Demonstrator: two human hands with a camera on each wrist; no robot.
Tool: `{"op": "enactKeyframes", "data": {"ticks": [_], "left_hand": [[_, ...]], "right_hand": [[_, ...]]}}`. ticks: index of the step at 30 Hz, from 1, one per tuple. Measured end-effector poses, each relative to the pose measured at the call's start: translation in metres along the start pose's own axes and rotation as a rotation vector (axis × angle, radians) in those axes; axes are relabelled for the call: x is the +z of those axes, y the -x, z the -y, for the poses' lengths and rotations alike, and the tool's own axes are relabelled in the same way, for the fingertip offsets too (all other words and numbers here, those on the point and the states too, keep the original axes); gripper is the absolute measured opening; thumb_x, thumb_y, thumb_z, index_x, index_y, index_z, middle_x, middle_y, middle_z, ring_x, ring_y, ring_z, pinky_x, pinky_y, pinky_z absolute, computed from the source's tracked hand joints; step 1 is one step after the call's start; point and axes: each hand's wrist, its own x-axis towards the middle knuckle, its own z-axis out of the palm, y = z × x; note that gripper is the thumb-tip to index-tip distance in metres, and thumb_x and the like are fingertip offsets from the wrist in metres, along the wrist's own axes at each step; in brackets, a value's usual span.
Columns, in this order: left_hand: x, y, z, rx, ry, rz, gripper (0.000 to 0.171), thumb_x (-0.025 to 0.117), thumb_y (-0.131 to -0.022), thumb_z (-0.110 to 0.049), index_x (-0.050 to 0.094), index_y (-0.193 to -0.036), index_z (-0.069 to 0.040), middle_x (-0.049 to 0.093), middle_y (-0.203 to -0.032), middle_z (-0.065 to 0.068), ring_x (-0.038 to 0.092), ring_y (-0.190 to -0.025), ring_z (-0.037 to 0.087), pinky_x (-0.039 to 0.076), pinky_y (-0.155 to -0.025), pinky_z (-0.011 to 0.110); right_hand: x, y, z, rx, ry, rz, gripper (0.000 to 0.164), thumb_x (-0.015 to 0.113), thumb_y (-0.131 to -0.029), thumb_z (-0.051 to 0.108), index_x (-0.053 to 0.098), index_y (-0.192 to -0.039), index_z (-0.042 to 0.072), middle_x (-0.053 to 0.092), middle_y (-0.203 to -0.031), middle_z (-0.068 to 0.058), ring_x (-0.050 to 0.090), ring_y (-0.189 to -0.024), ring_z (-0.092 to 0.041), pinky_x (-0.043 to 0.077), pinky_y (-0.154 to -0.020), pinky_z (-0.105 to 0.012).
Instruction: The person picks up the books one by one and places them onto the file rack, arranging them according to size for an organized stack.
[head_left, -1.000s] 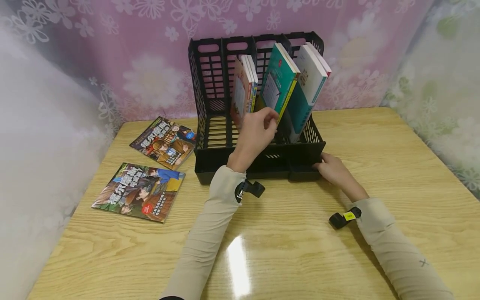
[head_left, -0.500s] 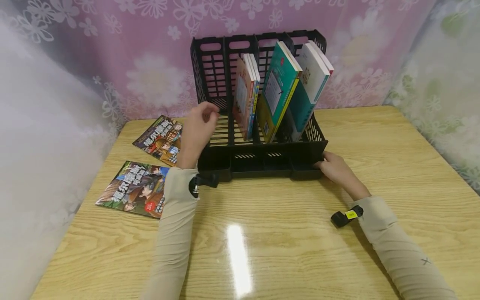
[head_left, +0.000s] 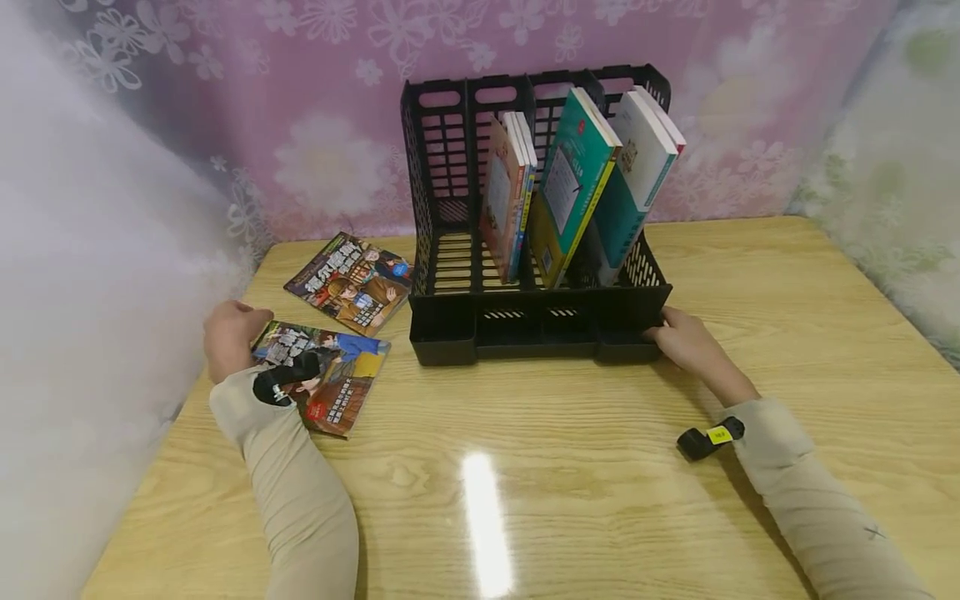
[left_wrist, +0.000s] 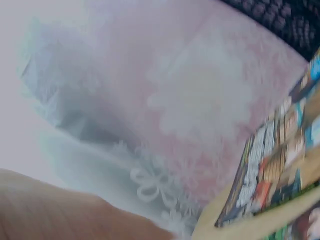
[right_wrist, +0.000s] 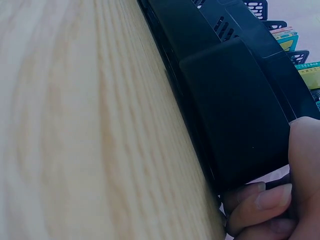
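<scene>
My left hand [head_left: 228, 337] is at the upper left edge of a comic book [head_left: 345, 389], fingers bent loosely near its corner. That book lies flat on the table, partly covered by the wrist strap. In the left wrist view the hand [left_wrist: 70, 212] shows blurred, beside a second comic book [left_wrist: 270, 175]. The same second comic book [head_left: 352, 282] lies just behind the first in the head view. My right hand [head_left: 686, 343] grips the front right corner of a black book rack [head_left: 536, 337]. The right wrist view shows its curled fingers [right_wrist: 260, 210] at the rack's end.
Upright books fill parts of the rack: thin books [head_left: 506, 200], a green book [head_left: 573, 192] and a white and teal book [head_left: 641, 179]. The rack's leftmost slot [head_left: 452, 258] shows bare slats. A floral curtain [head_left: 322, 167] hangs behind the wooden table [head_left: 600, 483].
My left hand has moved from the green book in the rack leftward, across the left slot, to the near comic book. My right hand stays on the rack's corner.
</scene>
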Motion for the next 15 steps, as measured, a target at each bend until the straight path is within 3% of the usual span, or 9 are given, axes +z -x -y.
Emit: {"op": "enactKeyframes", "data": {"ticks": [2,5,8,11,15], "left_hand": [[-0.0019,0.0015,0.003,-0.05,-0.075,0.143,0.068,0.054,-0.092,-0.04,0.037,-0.142,0.004,0.031,-0.145,0.032,0.04,-0.123,0.046,0.041,-0.094,0.058],[-0.0027,0.0039,0.0024,-0.113,-0.129,0.245,0.083,0.058,-0.089,-0.048,0.028,-0.146,0.003,0.024,-0.148,0.034,0.027,-0.134,0.049,0.033,-0.101,0.063],[-0.0028,0.0048,0.0016,-0.16,-0.175,0.297,0.087,0.061,-0.087,-0.052,0.031,-0.145,0.005,0.028,-0.146,0.034,0.025,-0.134,0.052,0.028,-0.1,0.068],[-0.0035,0.0044,0.003,-0.147,-0.233,0.346,0.092,0.06,-0.086,-0.057,0.031,-0.144,0.008,0.032,-0.144,0.033,0.032,-0.131,0.051,0.03,-0.101,0.066],[-0.0042,0.0045,0.0055,-0.135,-0.262,0.358,0.1,0.057,-0.085,-0.064,0.028,-0.145,0.01,0.039,-0.14,0.032,0.041,-0.124,0.046,0.036,-0.099,0.061]], "right_hand": [[-0.0009,0.0014,-0.0012,-0.003,-0.004,-0.004,0.046,0.046,-0.093,0.017,0.042,-0.129,-0.011,0.05,-0.072,-0.012,0.048,-0.046,-0.019,0.042,-0.051,-0.035],[-0.0008,0.0025,-0.0021,-0.003,-0.01,-0.002,0.045,0.045,-0.093,0.017,0.043,-0.128,-0.011,0.05,-0.07,-0.011,0.048,-0.046,-0.019,0.042,-0.051,-0.035],[-0.0003,0.0027,-0.0022,-0.005,-0.006,-0.005,0.043,0.045,-0.093,0.016,0.044,-0.127,-0.011,0.052,-0.074,-0.013,0.049,-0.048,-0.019,0.042,-0.052,-0.034],[-0.0006,0.0019,-0.0018,-0.011,0.001,-0.011,0.043,0.046,-0.093,0.017,0.044,-0.126,-0.011,0.053,-0.08,-0.017,0.05,-0.051,-0.021,0.042,-0.052,-0.034],[-0.0008,0.0013,-0.0007,-0.027,0.028,-0.021,0.046,0.047,-0.093,0.017,0.045,-0.127,-0.013,0.056,-0.1,-0.028,0.057,-0.073,-0.032,0.045,-0.064,-0.039]]}}
